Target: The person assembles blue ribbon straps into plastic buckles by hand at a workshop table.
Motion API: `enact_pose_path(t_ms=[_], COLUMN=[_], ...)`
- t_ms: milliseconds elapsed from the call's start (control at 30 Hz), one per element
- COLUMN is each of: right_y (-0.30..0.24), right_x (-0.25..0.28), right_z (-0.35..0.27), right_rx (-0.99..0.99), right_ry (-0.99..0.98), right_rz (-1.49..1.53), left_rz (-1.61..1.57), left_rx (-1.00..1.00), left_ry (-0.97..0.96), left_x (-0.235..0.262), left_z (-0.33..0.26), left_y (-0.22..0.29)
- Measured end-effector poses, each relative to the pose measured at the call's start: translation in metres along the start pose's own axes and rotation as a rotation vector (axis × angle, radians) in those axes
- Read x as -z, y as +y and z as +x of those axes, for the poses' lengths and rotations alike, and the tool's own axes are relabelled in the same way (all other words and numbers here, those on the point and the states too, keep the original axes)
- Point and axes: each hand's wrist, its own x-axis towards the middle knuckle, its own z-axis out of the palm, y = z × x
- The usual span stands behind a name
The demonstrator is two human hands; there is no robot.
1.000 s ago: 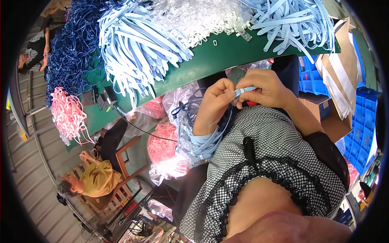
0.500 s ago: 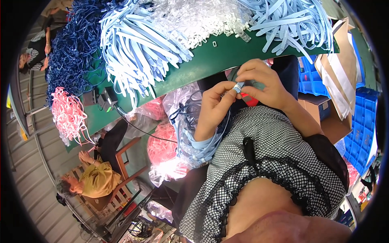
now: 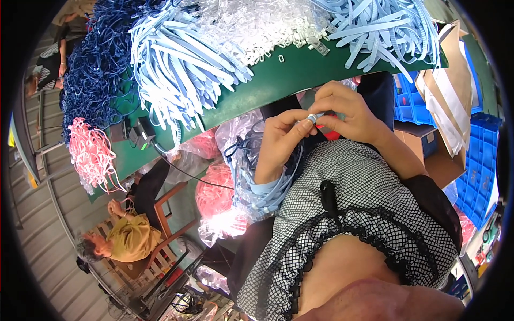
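Observation:
My left hand [image 3: 282, 136] and my right hand [image 3: 347, 110] meet just below the edge of the green table [image 3: 278, 80]. Both pinch the end of a light blue strap [image 3: 312, 116] between fingertips. A bundle of light blue straps [image 3: 267, 192] hangs over my left wrist and lap. In front of me on the table lie a pile of light blue straps [image 3: 176, 69], a heap of small clear plastic pieces [image 3: 257, 24] and another light blue pile [image 3: 375, 32].
Dark blue cords [image 3: 91, 69] and pink straps [image 3: 88, 152] lie at the table's left. Clear bags with pink material [image 3: 214, 195] sit beside my lap. A person in a yellow top [image 3: 126, 241] sits on a wooden chair lower left. Blue crates [image 3: 482, 160] and cardboard boxes [image 3: 455, 64] stand at right.
Both hands have shifted slightly while working the strap end; my right fingers now close more over it. The rest is unchanged.

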Motion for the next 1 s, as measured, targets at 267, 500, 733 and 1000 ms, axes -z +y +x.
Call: enact_pose_path(t_ms=[267,500,733,1000], right_y=[0.000,-0.008,-0.006,0.001], right_x=[-0.004,-0.009,-0.007,-0.011], right_z=[0.001,-0.001,-0.002,-0.008], right_rx=[-0.004,-0.090,-0.231,-0.315], right_ry=[0.037,0.117,0.061,0.159], right_rz=[0.040,0.008,0.153,0.377], left_rz=[-0.033,0.186,0.568,0.593], left_rx=[-0.051,-0.164,-0.424,-0.529], left_ry=[0.058,0.175,0.277,0.316], left_x=[-0.004,-0.007,-0.016,-0.018], left_z=[-0.001,-0.002,0.006,0.002], left_y=[-0.001,-0.012,-0.011,-0.017])
